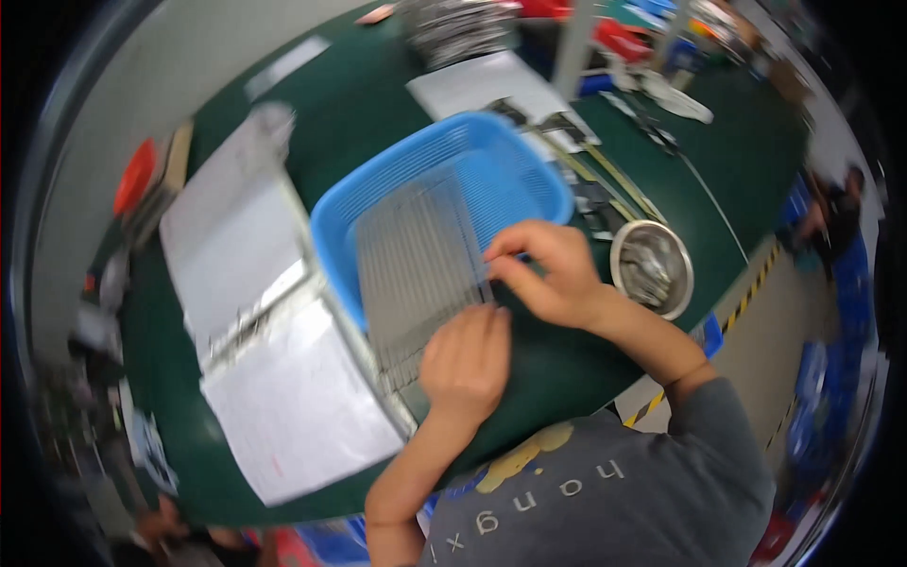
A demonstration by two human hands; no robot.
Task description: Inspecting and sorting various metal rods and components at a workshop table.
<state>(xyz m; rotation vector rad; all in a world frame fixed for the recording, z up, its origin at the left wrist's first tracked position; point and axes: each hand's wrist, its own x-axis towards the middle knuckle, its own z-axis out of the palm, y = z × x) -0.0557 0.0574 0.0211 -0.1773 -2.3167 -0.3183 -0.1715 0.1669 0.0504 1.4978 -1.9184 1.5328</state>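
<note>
A clear, ribbed plastic tray (406, 255) lies slanted across a blue plastic basket (345, 203), its near end reaching out over the basket's rim. My left hand (465, 364) is over the tray's near right part, back upward, fingers bent and pressed together, thumb hidden; whatever they grip, if anything, is out of sight. Just beyond it, my right hand (553, 269) pinches thumb and forefinger together at the tray's right edge. Anything between those fingertips is too small and blurred to name.
An open binder with white pages (293, 397) lies left of the basket. To the right are a metal bowl of small silvery parts (652, 269) and calipers (605, 175). A paper sheet (463, 85) and a stack of silvery pieces (458, 28) lie at the back of the green table (335, 90).
</note>
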